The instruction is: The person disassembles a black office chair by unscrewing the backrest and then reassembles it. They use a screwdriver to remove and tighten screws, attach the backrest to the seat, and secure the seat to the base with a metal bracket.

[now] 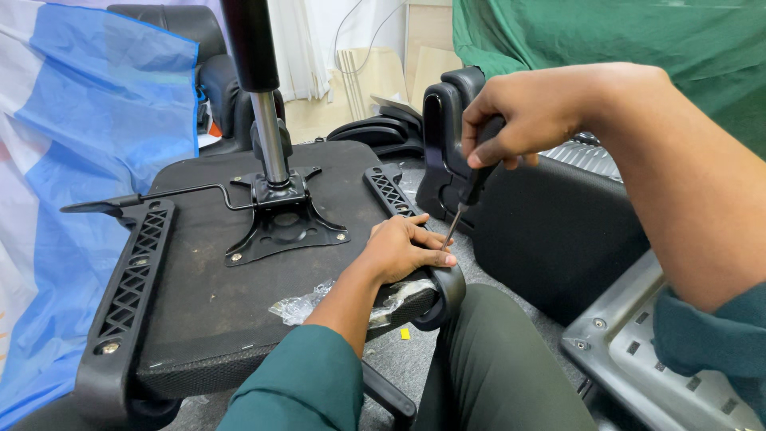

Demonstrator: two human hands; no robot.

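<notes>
This looks like a furniture assembly workshop or storeroom: an upturned office chair seat with gas cylinder fills the centre, spare chair parts lie at upper centre, flat cardboard leans behind, and plastic sheeting hangs at left.

Left hand flat, palm down, fingers spread, right hand fisted, knuckles up, arm raised

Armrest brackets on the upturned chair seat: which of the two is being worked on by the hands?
The armrest bracket on the seat's right edge: the left hand rests on it and the screwdriver tip meets it. The other armrest bracket, at the left edge, lies untouched.
</notes>
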